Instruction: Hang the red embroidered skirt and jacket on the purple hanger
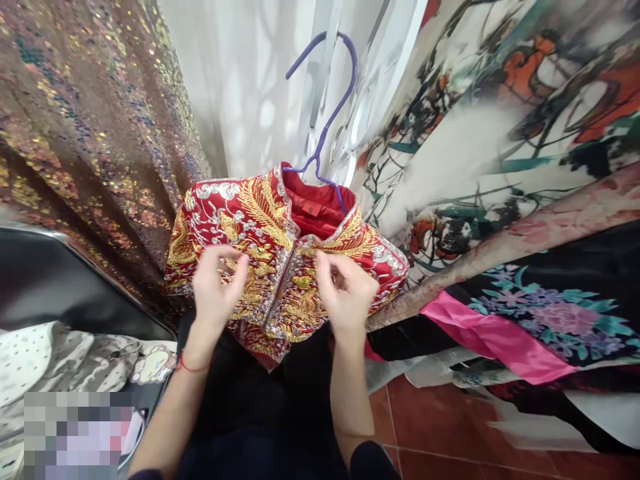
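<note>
A red jacket (260,227) thick with gold and silver embroidery hangs on a purple hanger (330,113) in front of me. Its collar is open and shows a red lining with a small size tag (311,209). My left hand (216,287) lies on the jacket's left front, fingers curled against the fabric beside the front closure. My right hand (345,293) pinches the embroidered edge on the right front panel. Both hands sit close to the middle seam, a little apart from each other.
A brown sequined cloth (85,133) hangs at the left. White curtain (240,80) behind. Printed floral fabric (500,133) and a black robe with pink trim (500,333) hang at the right. A dark seat (60,287) with patterned cloth is lower left. Red floor tiles (450,433) below.
</note>
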`<state>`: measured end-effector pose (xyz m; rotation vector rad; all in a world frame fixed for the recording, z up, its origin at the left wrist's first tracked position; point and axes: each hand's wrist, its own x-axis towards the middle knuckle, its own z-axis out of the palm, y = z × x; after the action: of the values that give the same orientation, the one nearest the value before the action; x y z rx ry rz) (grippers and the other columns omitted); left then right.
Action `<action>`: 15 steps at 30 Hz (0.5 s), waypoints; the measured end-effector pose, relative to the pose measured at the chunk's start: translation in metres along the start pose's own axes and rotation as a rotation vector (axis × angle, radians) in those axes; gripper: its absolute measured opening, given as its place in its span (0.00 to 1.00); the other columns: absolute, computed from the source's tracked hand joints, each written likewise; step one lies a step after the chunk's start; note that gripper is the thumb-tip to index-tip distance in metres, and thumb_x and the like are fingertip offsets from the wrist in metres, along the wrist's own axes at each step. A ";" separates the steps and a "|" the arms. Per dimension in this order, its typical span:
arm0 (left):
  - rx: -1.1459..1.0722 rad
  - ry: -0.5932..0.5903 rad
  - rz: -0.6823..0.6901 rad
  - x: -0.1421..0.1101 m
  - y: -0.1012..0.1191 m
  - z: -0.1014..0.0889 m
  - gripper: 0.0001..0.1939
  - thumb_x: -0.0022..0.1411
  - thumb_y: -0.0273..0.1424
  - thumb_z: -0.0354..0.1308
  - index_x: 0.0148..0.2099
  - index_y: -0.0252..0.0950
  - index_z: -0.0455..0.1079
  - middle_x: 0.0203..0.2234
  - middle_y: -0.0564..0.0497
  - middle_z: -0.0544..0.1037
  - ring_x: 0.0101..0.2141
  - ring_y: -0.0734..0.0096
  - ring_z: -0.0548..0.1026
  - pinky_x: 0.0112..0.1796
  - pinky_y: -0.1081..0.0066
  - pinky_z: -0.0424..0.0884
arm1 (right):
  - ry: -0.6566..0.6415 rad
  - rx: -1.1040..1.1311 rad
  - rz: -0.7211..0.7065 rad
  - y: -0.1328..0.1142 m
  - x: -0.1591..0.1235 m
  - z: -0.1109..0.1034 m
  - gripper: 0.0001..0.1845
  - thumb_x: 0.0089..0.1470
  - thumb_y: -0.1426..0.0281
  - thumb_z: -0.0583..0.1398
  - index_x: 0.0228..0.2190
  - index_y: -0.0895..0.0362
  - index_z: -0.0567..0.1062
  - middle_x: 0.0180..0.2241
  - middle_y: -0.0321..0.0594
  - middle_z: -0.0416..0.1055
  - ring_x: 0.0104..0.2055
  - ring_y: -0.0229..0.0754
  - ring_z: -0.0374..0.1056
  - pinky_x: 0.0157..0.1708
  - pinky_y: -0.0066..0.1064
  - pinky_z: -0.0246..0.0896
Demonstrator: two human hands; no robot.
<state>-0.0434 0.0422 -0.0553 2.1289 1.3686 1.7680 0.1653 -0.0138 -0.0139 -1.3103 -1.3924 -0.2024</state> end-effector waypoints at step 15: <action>0.091 0.105 0.383 0.123 -0.049 -0.003 0.21 0.72 0.44 0.51 0.39 0.34 0.77 0.34 0.46 0.82 0.36 0.69 0.76 0.42 0.69 0.67 | -0.082 -0.202 -0.306 0.082 0.054 -0.058 0.15 0.67 0.59 0.56 0.36 0.54 0.78 0.33 0.41 0.77 0.33 0.40 0.71 0.36 0.31 0.64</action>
<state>-0.0802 0.1492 0.0134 2.5193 1.1392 2.0052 0.2767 0.0032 0.0036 -1.2743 -1.6749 -0.5114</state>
